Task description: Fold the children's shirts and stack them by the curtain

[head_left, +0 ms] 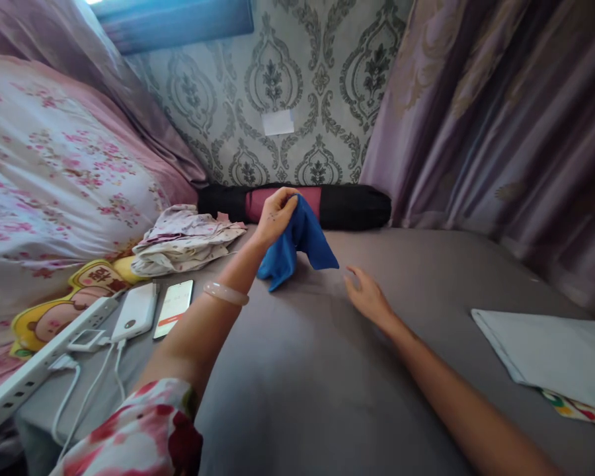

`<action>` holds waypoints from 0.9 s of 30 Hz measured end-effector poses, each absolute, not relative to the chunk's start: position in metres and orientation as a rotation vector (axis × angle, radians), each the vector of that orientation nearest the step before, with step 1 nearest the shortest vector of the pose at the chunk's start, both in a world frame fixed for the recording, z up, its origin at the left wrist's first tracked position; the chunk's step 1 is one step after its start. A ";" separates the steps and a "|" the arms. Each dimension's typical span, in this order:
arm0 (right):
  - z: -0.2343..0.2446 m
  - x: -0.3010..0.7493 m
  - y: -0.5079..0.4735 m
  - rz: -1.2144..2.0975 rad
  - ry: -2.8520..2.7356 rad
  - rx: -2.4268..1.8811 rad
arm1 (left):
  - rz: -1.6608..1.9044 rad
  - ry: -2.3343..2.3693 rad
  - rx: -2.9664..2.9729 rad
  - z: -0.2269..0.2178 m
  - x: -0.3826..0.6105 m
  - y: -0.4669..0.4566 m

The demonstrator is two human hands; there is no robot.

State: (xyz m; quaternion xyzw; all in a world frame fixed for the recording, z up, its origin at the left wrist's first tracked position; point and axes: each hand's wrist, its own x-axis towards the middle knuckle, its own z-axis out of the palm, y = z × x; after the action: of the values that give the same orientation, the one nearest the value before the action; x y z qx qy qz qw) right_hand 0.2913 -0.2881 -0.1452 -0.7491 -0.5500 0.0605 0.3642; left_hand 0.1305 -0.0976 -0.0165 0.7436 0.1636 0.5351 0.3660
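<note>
A piece of blue cloth hangs in folds above the grey sheet. My left hand pinches its top edge, with a pale bangle on that wrist. The cloth's lower corners dangle to either side; its exact kind is not clear from the folds. My right hand is just right of the cloth's right corner, apart from it. Its thumb and fingers are parted, and nothing shows between them.
A long black and maroon bag lies along the wall. Folded clothes, a phone, a white power bank and a power strip with cables are at left. Folded pale fabric lies at right.
</note>
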 end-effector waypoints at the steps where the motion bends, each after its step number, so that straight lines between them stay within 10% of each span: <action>1: -0.137 0.287 -0.282 0.113 -1.350 -1.842 | 1.362 0.415 1.913 -0.018 0.136 -0.107; 15: -0.076 0.302 -0.287 0.475 -1.074 -1.282 | 1.122 0.314 2.073 -0.014 0.129 -0.159; 27: -0.077 0.331 -0.320 0.420 -1.265 -1.661 | 0.770 0.345 1.726 -0.072 0.140 -0.184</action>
State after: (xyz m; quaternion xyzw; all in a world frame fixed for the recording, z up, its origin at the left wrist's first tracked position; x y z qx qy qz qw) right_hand 0.3311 -0.3200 -0.0768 -0.6824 -0.5196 0.1723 0.4845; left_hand 0.1395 -0.1842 -0.0718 0.7363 0.1472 0.3284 0.5730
